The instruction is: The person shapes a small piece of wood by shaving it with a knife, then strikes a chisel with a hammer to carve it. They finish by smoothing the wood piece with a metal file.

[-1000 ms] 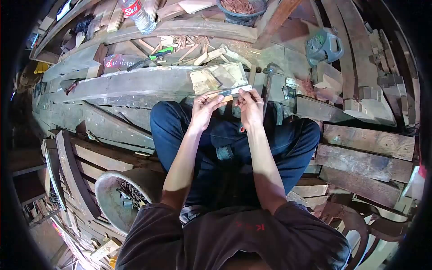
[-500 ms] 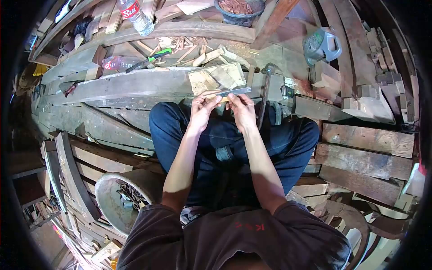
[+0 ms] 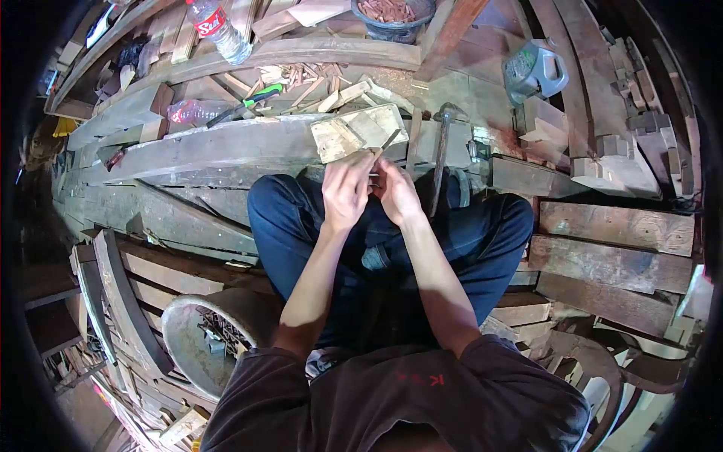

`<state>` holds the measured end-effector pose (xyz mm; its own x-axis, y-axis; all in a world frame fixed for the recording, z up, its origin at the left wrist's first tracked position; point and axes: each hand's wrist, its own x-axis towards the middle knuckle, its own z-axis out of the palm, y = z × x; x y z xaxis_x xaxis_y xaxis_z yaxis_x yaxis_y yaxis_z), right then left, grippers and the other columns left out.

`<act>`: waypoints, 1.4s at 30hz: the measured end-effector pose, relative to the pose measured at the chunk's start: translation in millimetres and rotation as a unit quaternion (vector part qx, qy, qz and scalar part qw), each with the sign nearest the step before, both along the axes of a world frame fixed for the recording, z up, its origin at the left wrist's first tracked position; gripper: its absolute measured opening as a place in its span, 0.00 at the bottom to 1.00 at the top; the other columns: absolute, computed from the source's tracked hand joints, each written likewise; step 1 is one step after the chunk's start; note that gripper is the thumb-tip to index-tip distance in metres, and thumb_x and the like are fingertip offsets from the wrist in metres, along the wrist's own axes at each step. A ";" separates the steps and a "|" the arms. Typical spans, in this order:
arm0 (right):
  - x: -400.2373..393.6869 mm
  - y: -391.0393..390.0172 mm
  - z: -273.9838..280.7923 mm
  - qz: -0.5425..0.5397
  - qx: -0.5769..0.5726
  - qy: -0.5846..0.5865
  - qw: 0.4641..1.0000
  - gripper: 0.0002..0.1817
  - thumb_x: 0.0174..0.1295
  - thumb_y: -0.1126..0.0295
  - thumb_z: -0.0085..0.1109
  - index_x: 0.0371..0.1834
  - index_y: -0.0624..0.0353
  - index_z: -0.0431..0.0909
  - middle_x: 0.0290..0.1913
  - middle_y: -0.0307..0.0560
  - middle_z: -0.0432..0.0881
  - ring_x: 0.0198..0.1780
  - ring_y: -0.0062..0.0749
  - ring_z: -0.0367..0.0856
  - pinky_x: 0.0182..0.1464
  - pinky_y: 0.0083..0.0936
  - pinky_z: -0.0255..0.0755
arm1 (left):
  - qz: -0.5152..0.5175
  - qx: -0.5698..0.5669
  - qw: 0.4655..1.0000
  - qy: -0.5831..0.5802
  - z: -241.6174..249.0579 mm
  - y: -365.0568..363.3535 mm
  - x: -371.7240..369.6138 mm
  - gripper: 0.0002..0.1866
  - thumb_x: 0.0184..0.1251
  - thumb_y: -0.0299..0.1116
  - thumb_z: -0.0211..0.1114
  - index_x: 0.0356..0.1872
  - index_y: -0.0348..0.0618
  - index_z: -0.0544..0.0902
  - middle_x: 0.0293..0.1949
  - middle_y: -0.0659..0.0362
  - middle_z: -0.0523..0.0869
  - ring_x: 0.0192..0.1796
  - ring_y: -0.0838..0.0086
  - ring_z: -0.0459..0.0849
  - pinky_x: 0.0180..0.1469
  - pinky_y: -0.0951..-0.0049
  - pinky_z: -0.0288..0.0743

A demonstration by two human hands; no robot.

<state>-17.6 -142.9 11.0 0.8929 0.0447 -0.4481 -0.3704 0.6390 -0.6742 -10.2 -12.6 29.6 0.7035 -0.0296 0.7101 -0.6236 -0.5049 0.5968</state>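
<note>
My left hand (image 3: 346, 190) is closed, its fingers curled at the base of a narrow flat blade (image 3: 388, 141). The blade slants up and to the right from between my hands, seen nearly edge-on. My right hand (image 3: 398, 193) is also closed beside it, with fingertips close to the left hand's. What lies between the fingers is mostly hidden. Just beyond the hands, a pale wooden block (image 3: 337, 140) rests on the thick beam (image 3: 226, 143). A metal bar with a bent head (image 3: 442, 147) leans right of my right hand.
Wood offcuts (image 3: 305, 81) and a green-and-black handled tool (image 3: 262, 95) lie beyond the beam. Around them are a plastic bottle (image 3: 218, 32), a jug (image 3: 535, 71) and a bucket of wood pieces (image 3: 392, 30). A bucket holding nails (image 3: 184, 343) stands at left.
The blade has turned from nearly level, pointing right, to slanting upward. My left hand has rolled over, showing its back, and both hands have come closer together.
</note>
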 end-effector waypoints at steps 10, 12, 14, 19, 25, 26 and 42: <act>5.8 -4.7 19.2 -0.014 -0.146 -0.094 0.985 0.14 0.71 0.62 0.58 0.31 0.59 0.79 0.25 0.34 0.76 0.26 0.19 0.73 0.29 0.21 0.67 | 0.009 0.058 0.998 -0.030 -4.7 -10.7 0.3 0.19 0.50 0.18 0.71 0.46 0.41 0.87 0.46 0.59 0.88 0.50 0.66 0.86 0.52 0.68 0.73; 5.1 -6.3 23.0 -0.026 -0.146 -0.071 0.986 0.15 0.72 0.63 0.58 0.28 0.59 0.78 0.23 0.34 0.74 0.25 0.18 0.72 0.29 0.21 0.67 | 0.005 0.058 0.998 -0.028 -5.8 -12.9 -1.1 0.19 0.49 0.19 0.72 0.46 0.42 0.87 0.46 0.60 0.88 0.49 0.66 0.86 0.52 0.68 0.73; 4.6 -9.6 21.2 -0.033 -0.152 -0.057 0.986 0.15 0.72 0.63 0.57 0.28 0.59 0.78 0.23 0.34 0.74 0.25 0.18 0.72 0.29 0.21 0.67 | -0.002 0.064 0.998 -0.023 -5.5 -14.2 -2.2 0.20 0.48 0.19 0.72 0.46 0.44 0.87 0.45 0.61 0.88 0.47 0.66 0.85 0.52 0.67 0.73; 4.5 -19.5 10.6 -0.027 -0.165 -0.071 0.983 0.13 0.71 0.66 0.56 0.32 0.64 0.82 0.25 0.36 0.78 0.27 0.18 0.72 0.31 0.21 0.67 | -0.029 0.080 0.996 -0.010 -2.8 -15.0 -2.4 0.22 0.45 0.21 0.72 0.46 0.45 0.87 0.46 0.60 0.87 0.49 0.65 0.82 0.53 0.66 0.72; 4.5 -31.8 23.4 0.003 -0.204 -0.094 0.974 0.12 0.72 0.68 0.53 0.37 0.67 0.81 0.33 0.34 0.80 0.36 0.15 0.72 0.41 0.18 0.66 | -0.056 -0.007 0.996 0.066 10.2 -4.1 -0.1 0.31 0.33 0.31 0.60 0.49 0.38 0.79 0.46 0.48 0.79 0.45 0.56 0.77 0.53 0.67 0.70; 3.0 -32.4 28.9 0.016 -0.230 -0.096 0.968 0.12 0.72 0.68 0.52 0.38 0.67 0.81 0.34 0.34 0.80 0.37 0.15 0.71 0.42 0.18 0.66 | -0.104 -0.110 0.976 0.157 -1.2 -1.6 0.9 0.28 0.40 0.32 0.60 0.51 0.37 0.79 0.45 0.53 0.81 0.46 0.63 0.77 0.52 0.68 0.69; 2.5 -38.6 24.1 0.221 -0.392 -0.208 0.869 0.10 0.73 0.72 0.48 0.45 0.69 0.76 0.36 0.39 0.78 0.41 0.20 0.71 0.46 0.21 0.69 | -0.250 -0.406 0.753 0.454 -39.5 2.3 8.7 0.11 0.67 0.28 0.69 0.47 0.36 0.86 0.39 0.65 0.86 0.43 0.85 0.77 0.52 0.81 0.67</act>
